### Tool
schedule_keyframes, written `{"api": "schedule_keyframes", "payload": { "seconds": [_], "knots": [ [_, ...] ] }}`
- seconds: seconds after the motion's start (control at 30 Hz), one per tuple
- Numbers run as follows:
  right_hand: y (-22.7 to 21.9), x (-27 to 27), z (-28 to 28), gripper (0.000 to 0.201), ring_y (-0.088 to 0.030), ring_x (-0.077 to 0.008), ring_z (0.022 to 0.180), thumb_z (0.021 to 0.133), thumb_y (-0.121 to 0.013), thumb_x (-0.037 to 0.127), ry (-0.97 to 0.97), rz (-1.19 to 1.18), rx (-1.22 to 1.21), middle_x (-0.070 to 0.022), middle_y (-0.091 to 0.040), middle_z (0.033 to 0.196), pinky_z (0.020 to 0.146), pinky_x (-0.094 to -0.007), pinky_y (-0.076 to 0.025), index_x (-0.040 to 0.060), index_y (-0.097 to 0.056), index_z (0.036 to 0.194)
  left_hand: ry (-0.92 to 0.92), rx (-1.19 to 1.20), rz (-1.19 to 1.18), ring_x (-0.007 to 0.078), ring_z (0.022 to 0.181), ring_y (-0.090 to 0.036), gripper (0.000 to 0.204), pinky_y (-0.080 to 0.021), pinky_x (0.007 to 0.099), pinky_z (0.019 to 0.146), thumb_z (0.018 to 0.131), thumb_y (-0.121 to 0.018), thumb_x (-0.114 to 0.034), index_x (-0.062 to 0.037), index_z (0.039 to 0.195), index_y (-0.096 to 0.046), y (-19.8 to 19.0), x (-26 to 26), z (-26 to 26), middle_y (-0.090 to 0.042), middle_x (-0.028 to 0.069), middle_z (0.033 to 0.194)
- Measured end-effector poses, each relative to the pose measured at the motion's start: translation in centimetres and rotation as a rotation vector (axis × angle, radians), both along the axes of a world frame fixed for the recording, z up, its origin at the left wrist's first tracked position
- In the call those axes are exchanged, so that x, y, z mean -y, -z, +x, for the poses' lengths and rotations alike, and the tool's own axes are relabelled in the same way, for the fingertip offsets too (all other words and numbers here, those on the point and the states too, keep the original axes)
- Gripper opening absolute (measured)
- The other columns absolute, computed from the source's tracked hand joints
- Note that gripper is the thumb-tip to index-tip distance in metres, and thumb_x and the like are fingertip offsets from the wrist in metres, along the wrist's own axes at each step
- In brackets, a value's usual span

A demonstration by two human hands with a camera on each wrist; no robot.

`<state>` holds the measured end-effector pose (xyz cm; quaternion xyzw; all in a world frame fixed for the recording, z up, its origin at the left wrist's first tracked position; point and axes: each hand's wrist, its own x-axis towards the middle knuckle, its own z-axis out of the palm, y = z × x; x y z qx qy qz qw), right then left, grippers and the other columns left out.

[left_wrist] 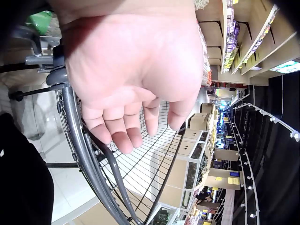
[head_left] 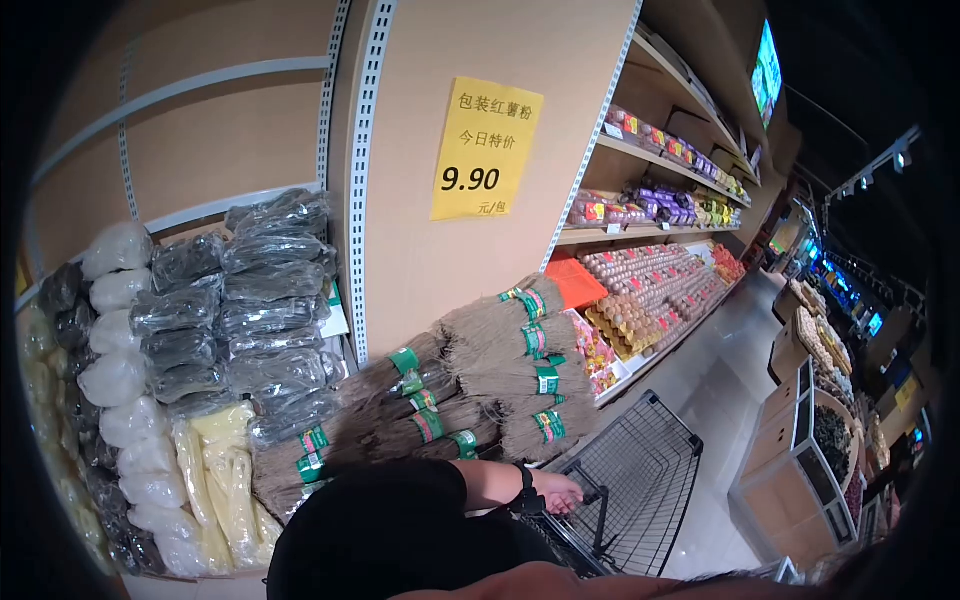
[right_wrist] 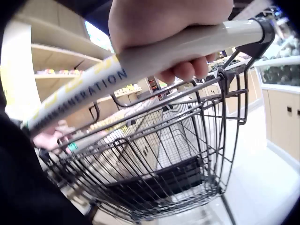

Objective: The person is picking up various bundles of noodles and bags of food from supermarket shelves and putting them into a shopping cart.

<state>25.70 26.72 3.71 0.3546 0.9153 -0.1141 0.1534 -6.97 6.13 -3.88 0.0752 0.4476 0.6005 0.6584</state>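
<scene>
A dark wire shopping cart [head_left: 650,470] stands in front of me, its basket bare in the right wrist view. My left hand [left_wrist: 136,70], with a dark band at the wrist, hangs over the cart's side with fingers loosely bent and nothing in them. In the head view the same left hand [head_left: 560,492] reaches out from a black sleeve [head_left: 380,520]. My right hand [right_wrist: 171,23] grips the cart's pale, lettered handle [right_wrist: 89,91], fingers curled underneath.
Bundles of dry noodles [head_left: 520,360] with green labels lie close by the cart. Bagged goods [head_left: 180,350] fill the left. A yellow price sign [head_left: 488,150] hangs on the panel. Egg trays [head_left: 650,290] line the shelf along the aisle floor [head_left: 715,370]; wooden display bins [head_left: 790,470] stand opposite.
</scene>
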Motion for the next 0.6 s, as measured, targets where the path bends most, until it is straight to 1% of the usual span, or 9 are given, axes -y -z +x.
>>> {"api": "schedule_keyframes", "payload": {
  "seconds": [0.07,0.13,0.23,0.27,0.3,0.33,0.4,0.53,0.6],
  "knots": [
    [1.4,-0.9,0.4,0.049,-0.059,-0.0363,0.098,0.092,-0.034,0.043,-0.042,0.035,0.039,-0.0216,-0.064,0.098,0.084,-0.0452,-0.045,0.0075,-0.067,0.098,-0.006,-0.002,-0.002,0.0153,0.069,-0.054,0.022,-0.045,0.0305,0.060,0.086,-0.057,-0.030,-0.0143,0.101,-0.052,0.1,0.1,0.0,-0.054,0.0026,0.082],
    [3.9,-2.9,-0.3,0.048,-0.057,-0.0382,0.101,0.091,-0.037,0.043,-0.136,-0.104,0.049,-0.0232,-0.063,0.101,0.085,-0.0461,-0.044,0.0047,-0.066,0.100,0.001,-0.012,-0.001,0.0151,0.069,-0.054,0.024,-0.046,0.0301,0.060,0.086,-0.058,-0.030,-0.0135,0.102,-0.053,-0.4,0.5,0.2,-0.054,0.0025,0.084],
    [6.1,-4.4,-0.8,0.049,-0.058,-0.0379,0.099,0.091,-0.038,0.041,-0.213,-0.115,0.013,-0.0234,-0.063,0.100,0.085,-0.0452,-0.044,0.0009,-0.064,0.101,-0.076,-0.130,0.138,0.0142,0.083,-0.056,0.027,-0.046,0.0268,0.067,0.091,-0.053,-0.030,-0.0127,0.112,-0.052,-2.0,1.3,0.5,-0.055,0.0028,0.098],
    [4.9,-3.5,-0.5,0.049,-0.059,-0.0378,0.097,0.091,-0.039,0.040,-0.250,-0.119,-0.006,-0.0235,-0.063,0.100,0.085,-0.0448,-0.044,-0.0010,-0.063,0.101,-0.071,-0.130,0.142,0.0142,0.083,-0.056,0.027,-0.046,0.0268,0.067,0.091,-0.053,-0.030,-0.0127,0.112,-0.052,-3.2,1.7,0.9,-0.055,0.0028,0.098],
    [3.6,-2.9,-0.5,0.050,-0.061,-0.0374,0.090,0.090,-0.039,0.041,-0.052,-0.237,-0.014,-0.0213,-0.065,0.095,0.085,-0.0443,-0.043,-0.0004,-0.064,0.100,-0.052,-0.292,0.185,0.0142,0.079,-0.055,0.031,-0.045,0.0272,0.066,0.089,-0.054,-0.033,-0.0127,0.114,-0.052,-4.4,2.0,1.5,-0.055,0.0020,0.096],
    [2.5,-2.0,-0.6,0.050,-0.061,-0.0374,0.090,0.090,-0.039,0.041,-0.039,-0.229,-0.020,-0.0213,-0.065,0.095,0.085,-0.0443,-0.043,-0.0004,-0.064,0.100,-0.029,-0.456,0.232,0.0143,0.076,-0.055,0.036,-0.044,0.0276,0.064,0.088,-0.056,-0.035,-0.0127,0.116,-0.052,-5.9,2.3,2.1,-0.056,0.0011,0.094],
    [0.8,-1.0,-0.6,0.042,-0.062,-0.0347,0.092,0.088,-0.044,0.037,-0.083,-0.205,0.071,-0.0198,-0.065,0.097,0.085,-0.0419,-0.045,0.0026,-0.064,0.101,0.193,-0.723,0.181,0.0129,0.081,-0.054,0.038,-0.043,0.0273,0.069,0.087,-0.057,-0.036,-0.0111,0.116,-0.054,-8.4,3.3,3.9,-0.056,0.0020,0.093],
    [0.2,-1.3,-1.3,0.031,-0.062,-0.0316,0.097,0.082,-0.054,0.032,-0.234,-0.156,0.208,-0.0171,-0.064,0.102,0.085,-0.0392,-0.049,0.0094,-0.064,0.101,0.544,-1.411,0.184,0.0223,0.083,-0.058,0.043,-0.046,0.0370,0.072,0.083,-0.061,-0.036,-0.0065,0.114,-0.057,-8.2,5.4,7.9,-0.062,0.0081,0.099],
    [1.3,-2.1,-1.0,0.031,-0.060,-0.0336,0.100,0.078,-0.057,0.033,-0.340,-0.126,0.211,-0.0163,-0.063,0.107,0.084,-0.0412,-0.049,0.0141,-0.064,0.102,0.771,-1.401,-0.178,0.0280,0.086,-0.061,0.046,-0.047,0.0409,0.073,0.076,-0.068,-0.042,-0.0053,0.104,-0.063,-9.4,6.8,10.1,-0.064,0.0118,0.094]
  ]
}}
